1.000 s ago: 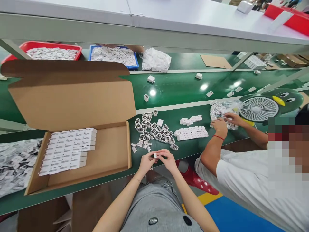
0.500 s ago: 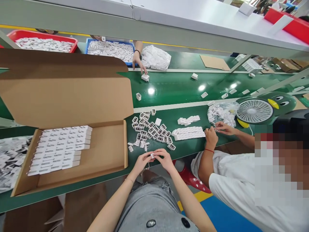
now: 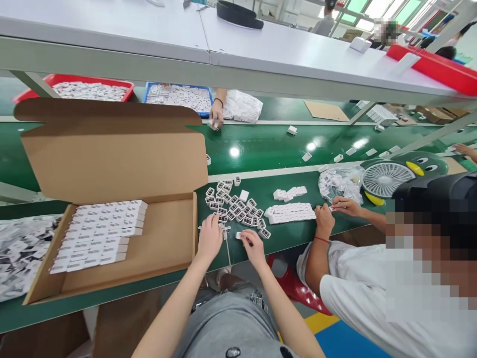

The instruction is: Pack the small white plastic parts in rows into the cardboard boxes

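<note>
My left hand (image 3: 209, 236) lies palm down on the green bench, fingers over small white pieces beside the cardboard box (image 3: 169, 238). My right hand (image 3: 252, 244) pinches a small white charger part (image 3: 239, 235) just above the bench edge. Right behind both hands is a cluster of several loose white charger parts (image 3: 234, 204). The box holds neat rows of white chargers (image 3: 100, 233) in its left half.
A co-worker on my right has both hands (image 3: 333, 209) at stacked white chargers (image 3: 292, 213) and a plastic bag (image 3: 337, 181). A penguin-shaped fan (image 3: 387, 178) stands beyond. Another person's hand (image 3: 216, 113) reaches onto the conveyor (image 3: 268, 144). Red tray (image 3: 89, 82) and blue tray (image 3: 179, 94) sit behind.
My hands were together holding one small white part; now the left has gone down to the pieces by the box and the right keeps the part. The far hand drew back along the conveyor.
</note>
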The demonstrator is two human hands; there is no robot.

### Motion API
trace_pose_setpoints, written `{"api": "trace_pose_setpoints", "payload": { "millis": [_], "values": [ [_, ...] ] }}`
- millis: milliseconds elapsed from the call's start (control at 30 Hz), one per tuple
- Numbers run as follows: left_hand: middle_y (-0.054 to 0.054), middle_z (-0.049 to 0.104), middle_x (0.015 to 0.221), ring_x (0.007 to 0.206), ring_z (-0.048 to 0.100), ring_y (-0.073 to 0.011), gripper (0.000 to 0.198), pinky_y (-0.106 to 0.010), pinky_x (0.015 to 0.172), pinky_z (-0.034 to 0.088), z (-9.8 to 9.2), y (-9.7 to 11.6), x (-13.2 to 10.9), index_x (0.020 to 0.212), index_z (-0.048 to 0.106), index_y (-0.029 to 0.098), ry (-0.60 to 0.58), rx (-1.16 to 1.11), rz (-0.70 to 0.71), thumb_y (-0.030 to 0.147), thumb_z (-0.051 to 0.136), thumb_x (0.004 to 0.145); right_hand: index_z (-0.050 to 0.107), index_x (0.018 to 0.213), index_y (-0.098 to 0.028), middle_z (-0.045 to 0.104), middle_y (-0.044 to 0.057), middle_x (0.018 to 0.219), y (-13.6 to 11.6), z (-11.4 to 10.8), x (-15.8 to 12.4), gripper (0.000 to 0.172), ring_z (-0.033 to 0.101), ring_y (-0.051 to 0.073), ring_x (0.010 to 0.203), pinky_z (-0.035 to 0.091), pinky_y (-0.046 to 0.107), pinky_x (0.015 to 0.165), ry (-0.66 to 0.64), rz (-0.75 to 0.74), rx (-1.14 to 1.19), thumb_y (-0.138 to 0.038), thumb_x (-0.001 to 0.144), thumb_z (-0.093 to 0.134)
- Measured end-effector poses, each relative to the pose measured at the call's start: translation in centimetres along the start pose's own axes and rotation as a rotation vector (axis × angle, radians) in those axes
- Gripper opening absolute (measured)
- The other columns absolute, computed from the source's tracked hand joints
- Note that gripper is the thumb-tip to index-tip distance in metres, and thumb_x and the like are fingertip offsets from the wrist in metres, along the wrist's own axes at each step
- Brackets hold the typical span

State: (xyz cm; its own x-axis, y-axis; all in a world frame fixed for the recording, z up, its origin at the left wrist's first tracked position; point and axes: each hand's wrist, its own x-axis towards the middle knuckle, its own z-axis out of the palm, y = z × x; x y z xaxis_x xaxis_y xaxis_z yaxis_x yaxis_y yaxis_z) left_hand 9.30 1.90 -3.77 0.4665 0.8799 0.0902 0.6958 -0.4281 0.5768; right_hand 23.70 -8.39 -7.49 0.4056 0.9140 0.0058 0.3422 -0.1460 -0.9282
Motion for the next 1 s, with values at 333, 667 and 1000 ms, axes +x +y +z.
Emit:
{"api": "trace_pose_setpoints", "payload": {
  "millis": [333, 667, 1000],
  "values": [
    [-0.014, 0.056, 0.115, 0.100, 0.056, -0.0236, 0.038, -0.034, 0.080, 0.046, -2.4, -0.8, 2.3, 0.123, 0.037, 0.013, -0.019, 0.150, -0.071, 0.022, 0.035, 0.086, 0.054, 0.107, -0.023, 0.053, 0.010, 0.103, -2.5, 3.1, 0.8, 0.027, 0.049, 0.024, 0.099, 0.042, 0.041, 0.085, -0.238, -0.202, -0.364, -0.017, 0.082, 0.044],
    [-0.006, 0.059, 0.115, 0.096, 0.060, -0.0189, 0.036, -0.031, 0.078, 0.050, -0.6, -1.0, -8.9, 0.116, 0.047, 0.022, -0.298, -0.012, -0.132, 0.016, 0.036, 0.082, 0.052, 0.108, -0.020, 0.057, 0.004, 0.089, -1.4, 4.8, -0.2, 0.036, 0.055, 0.014, 0.068, 0.049, 0.031, 0.068, -0.173, 0.197, 0.078, -0.018, 0.073, 0.053],
    [-0.009, 0.064, 0.099, 0.075, 0.066, -0.0182, 0.040, -0.036, 0.074, 0.054, 2.6, -1.4, -7.9, 0.106, 0.050, 0.015, -0.307, -1.048, -0.603, 0.025, 0.058, 0.069, 0.055, 0.085, -0.019, 0.066, 0.006, 0.093, -2.2, 3.4, -2.4, 0.029, 0.064, 0.016, 0.078, 0.052, 0.028, 0.071, -0.010, 0.656, 1.015, -0.025, 0.062, 0.072]
  ]
}}
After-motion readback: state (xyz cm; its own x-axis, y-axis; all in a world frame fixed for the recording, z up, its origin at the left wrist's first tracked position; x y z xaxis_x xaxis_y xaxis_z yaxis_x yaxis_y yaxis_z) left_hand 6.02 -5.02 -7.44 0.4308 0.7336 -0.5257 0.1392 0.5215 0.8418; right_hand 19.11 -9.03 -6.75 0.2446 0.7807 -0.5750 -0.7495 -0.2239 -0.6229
